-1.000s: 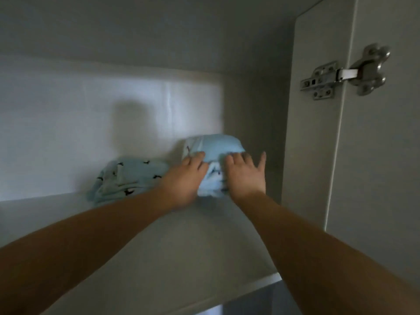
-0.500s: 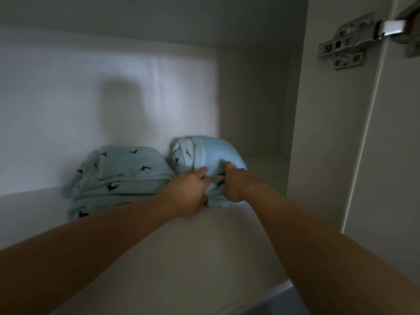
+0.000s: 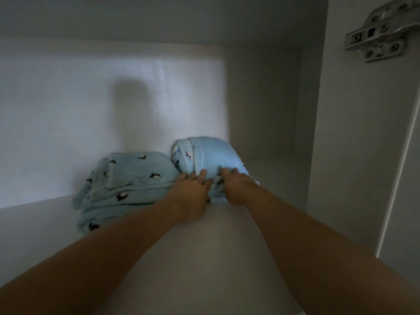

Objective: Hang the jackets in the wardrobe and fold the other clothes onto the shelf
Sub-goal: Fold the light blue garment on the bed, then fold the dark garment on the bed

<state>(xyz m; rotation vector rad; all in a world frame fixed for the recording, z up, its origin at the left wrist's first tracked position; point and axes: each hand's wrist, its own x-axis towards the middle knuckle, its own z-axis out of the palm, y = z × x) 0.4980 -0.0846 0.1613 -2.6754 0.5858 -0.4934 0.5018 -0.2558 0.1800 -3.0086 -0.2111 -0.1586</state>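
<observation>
A folded light blue garment point(image 3: 211, 155) sits as a rounded bundle on the white wardrobe shelf point(image 3: 204, 258), near the back wall. Both of my hands are at its front edge. My left hand point(image 3: 193, 194) rests against the bundle with its fingers laid straight on the fabric. My right hand point(image 3: 236, 189) has its fingers curled into the lower front fold and grips it. Touching the bundle's left side lies a second folded light blue garment point(image 3: 129, 183), flatter and printed with small dark figures.
The wardrobe's right side wall point(image 3: 341, 155) stands close to the bundle, with a strip of bare shelf between them. A metal door hinge point(image 3: 377, 39) is mounted at the upper right. Bare shelf extends left of the printed garment and towards me.
My right hand, flat with spread fingers a second ago, has curled into the bundle's front fold. My left hand stays on the bundle. The view has drawn closer to the shelf.
</observation>
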